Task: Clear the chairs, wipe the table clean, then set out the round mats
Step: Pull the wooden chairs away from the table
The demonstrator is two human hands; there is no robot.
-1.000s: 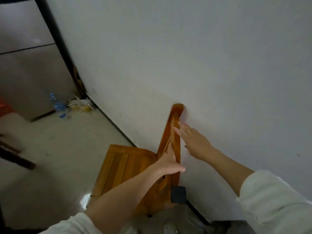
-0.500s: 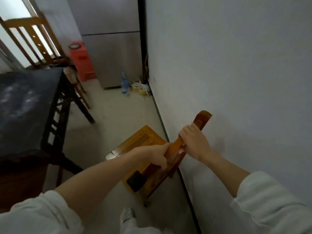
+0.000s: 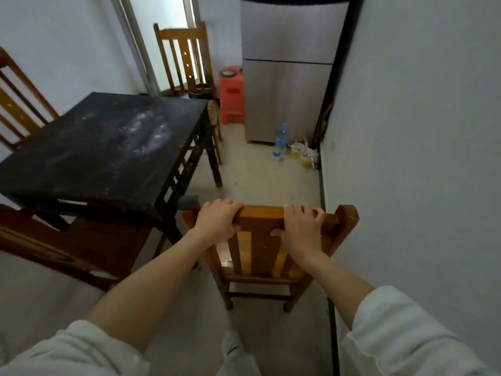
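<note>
My sleeves and a bit of 1 white shoe (image 3: 230,346) are cut off at the bottom edge. Both my hands grip the top rail of the wooden chair (image 3: 260,240) in front of me: left hand (image 3: 217,222) curled shut over the rail's left end, right hand (image 3: 302,226) curled shut nr the right post, fingers over the far side, thumbs on my side. Chair stands upright on the floor beside the right wall; its seat is mostly hidden behind the back slats and my arms. To the left, touching nothing of mine, a dark brown piece of furniture (image 3: 67,240) sits low under the table corner, can't tell what it is. The black table (image 3: 103,147) has white dusty smears on top; no mats visible. A 2nd chair (image 3: 19,104) is cut off at the left edge, a 3rd chair (image 3: 184,58) stands beyond the table by the window. Far end: red plastic stool (image 3: 230,99) w/ something round on top, too blurred to tell, next to the steel fridge (image 3: 287,77). On the floor by the fridge, 2 clear bottles (image 3: 280,143) w/ blue caps, and small tubs (image 3: 303,156) w/ yellowish contents, unclear what
</note>
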